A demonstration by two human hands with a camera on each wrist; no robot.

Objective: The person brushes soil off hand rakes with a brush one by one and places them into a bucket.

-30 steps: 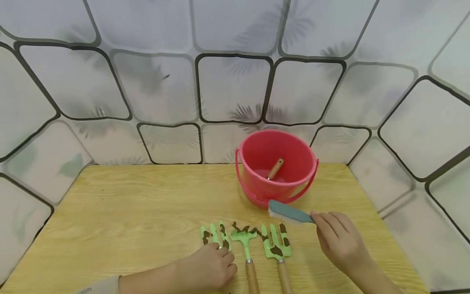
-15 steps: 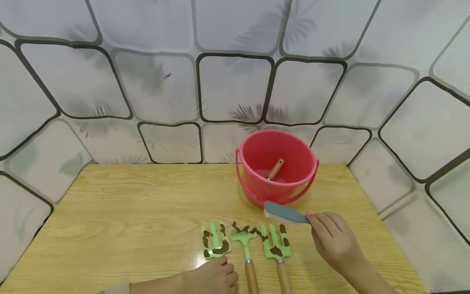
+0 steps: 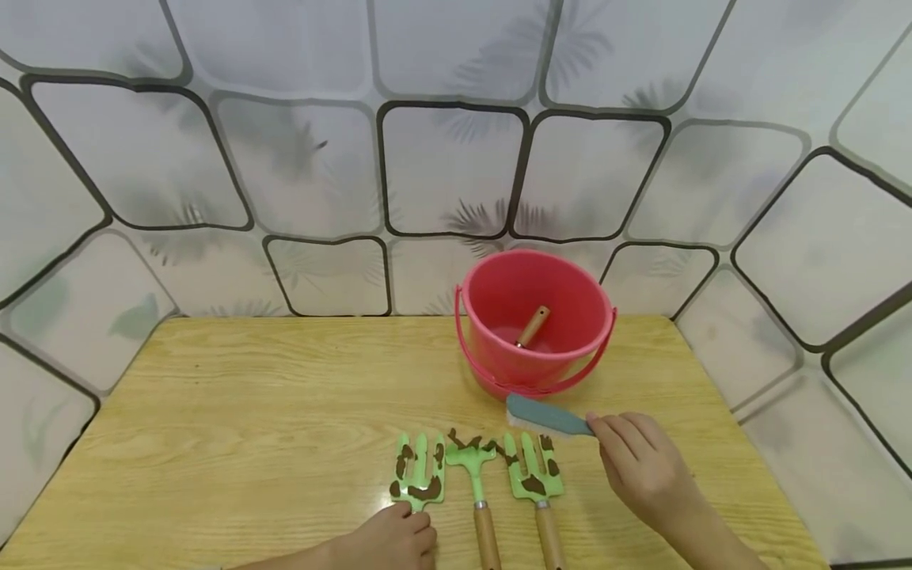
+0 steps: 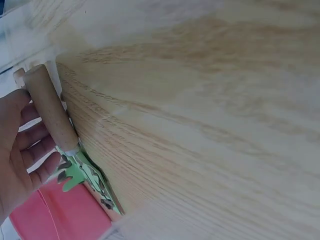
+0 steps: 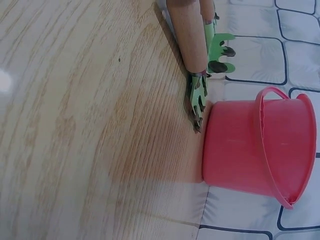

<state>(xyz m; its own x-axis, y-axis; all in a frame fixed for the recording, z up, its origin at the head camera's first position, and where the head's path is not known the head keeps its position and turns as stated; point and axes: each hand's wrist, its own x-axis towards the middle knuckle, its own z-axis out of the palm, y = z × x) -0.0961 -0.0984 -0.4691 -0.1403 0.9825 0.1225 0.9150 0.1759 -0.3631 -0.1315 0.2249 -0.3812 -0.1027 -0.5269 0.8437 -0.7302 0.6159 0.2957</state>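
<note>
Three green garden tools with wooden handles and brown smears lie side by side: a left hand fork (image 3: 419, 475), a small rake (image 3: 473, 459) in the middle and a right hand fork (image 3: 534, 471). My left hand (image 3: 390, 538) holds the left fork by its handle (image 4: 52, 110), which the hand covers in the head view. With my right hand (image 3: 650, 467) I grip a blue brush (image 3: 545, 414) by its handle end, white bristles down. The brush is above the right fork and in front of the bucket. The right wrist view shows neither right hand nor brush.
Behind the tools stands a pink bucket (image 3: 523, 368) with its bail hanging forward. A wooden handle (image 3: 533, 326) sticks up inside it. The light wooden table (image 3: 271, 419) meets patterned wall panels (image 3: 449, 174) at the back and sides.
My left hand has moved down and left, from the left fork's head to its handle. That fork has turned slightly. The right hand has shifted a little left with the brush.
</note>
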